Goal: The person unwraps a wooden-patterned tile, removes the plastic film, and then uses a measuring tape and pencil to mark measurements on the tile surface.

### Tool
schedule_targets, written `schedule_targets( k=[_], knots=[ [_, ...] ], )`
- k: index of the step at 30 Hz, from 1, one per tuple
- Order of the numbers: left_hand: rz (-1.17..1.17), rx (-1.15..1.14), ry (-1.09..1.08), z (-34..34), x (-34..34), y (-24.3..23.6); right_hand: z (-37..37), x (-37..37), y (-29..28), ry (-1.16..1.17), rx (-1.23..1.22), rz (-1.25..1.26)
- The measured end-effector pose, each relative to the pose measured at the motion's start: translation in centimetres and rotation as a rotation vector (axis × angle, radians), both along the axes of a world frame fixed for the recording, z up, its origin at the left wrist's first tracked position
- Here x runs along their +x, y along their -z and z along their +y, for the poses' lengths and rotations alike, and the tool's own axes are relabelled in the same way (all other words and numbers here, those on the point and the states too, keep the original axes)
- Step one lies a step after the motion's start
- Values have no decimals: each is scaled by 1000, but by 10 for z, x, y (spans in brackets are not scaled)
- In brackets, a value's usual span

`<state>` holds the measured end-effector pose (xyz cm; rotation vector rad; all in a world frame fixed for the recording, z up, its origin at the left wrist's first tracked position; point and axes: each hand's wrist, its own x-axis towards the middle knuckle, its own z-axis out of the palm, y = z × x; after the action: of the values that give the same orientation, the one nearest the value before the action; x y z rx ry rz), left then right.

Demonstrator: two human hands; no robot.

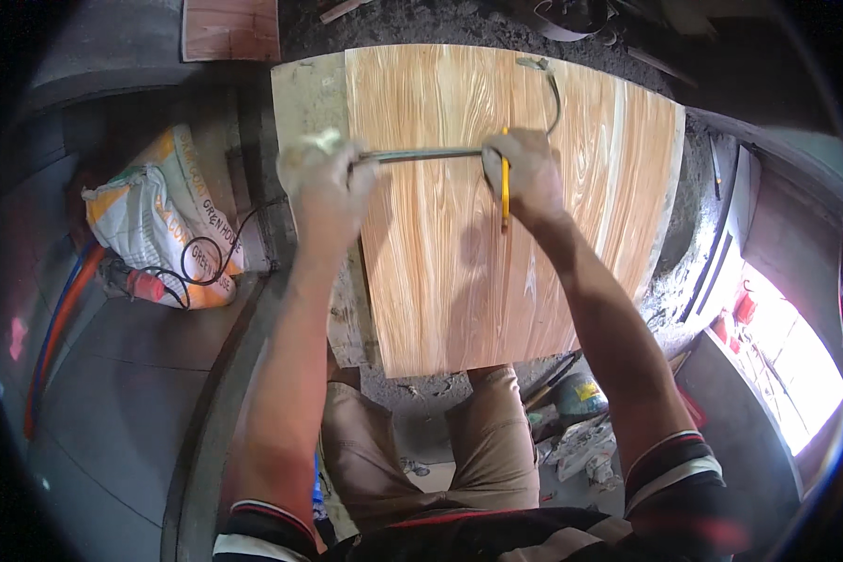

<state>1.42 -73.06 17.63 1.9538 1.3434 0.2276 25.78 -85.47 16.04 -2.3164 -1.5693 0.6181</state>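
Note:
A wide wood-grain tile lies flat in front of me, over a greyish board that shows along its left side. Across its upper part runs a narrow dark strip, resembling a tape-measure blade, stretched between my hands. My left hand is closed on the strip near the tile's left edge; a blurred whitish spot sits at its fingertips. Closed on the strip farther right, my right hand also has a yellow pencil between its fingers, pointing down the tile. Beyond it, the strip's loose end curls toward the tile's far edge.
White and orange sacks stand at the left with a black cable over them. A smaller wood-grain piece lies at the far left. Debris and plastic sit by my right leg. Rough dark mortar borders the far side.

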Motion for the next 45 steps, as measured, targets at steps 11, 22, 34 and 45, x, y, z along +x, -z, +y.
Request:
schedule_targets(
  k=[11,22,34,45],
  knots=[
    [-222,-288,-228,-68,-33,-33,-68,33,-2,227,56,-187],
    [-847,-1146,-566,-72,-34,-49,-81,45,5,177,118,-166],
    [-356,-925,-409,-96,-43,-46,-71,38,-14,200,-67,-161],
    [-916,-1141,-785,-79,0,-68,-57,-67,-73,482,-19,644]
  ],
)
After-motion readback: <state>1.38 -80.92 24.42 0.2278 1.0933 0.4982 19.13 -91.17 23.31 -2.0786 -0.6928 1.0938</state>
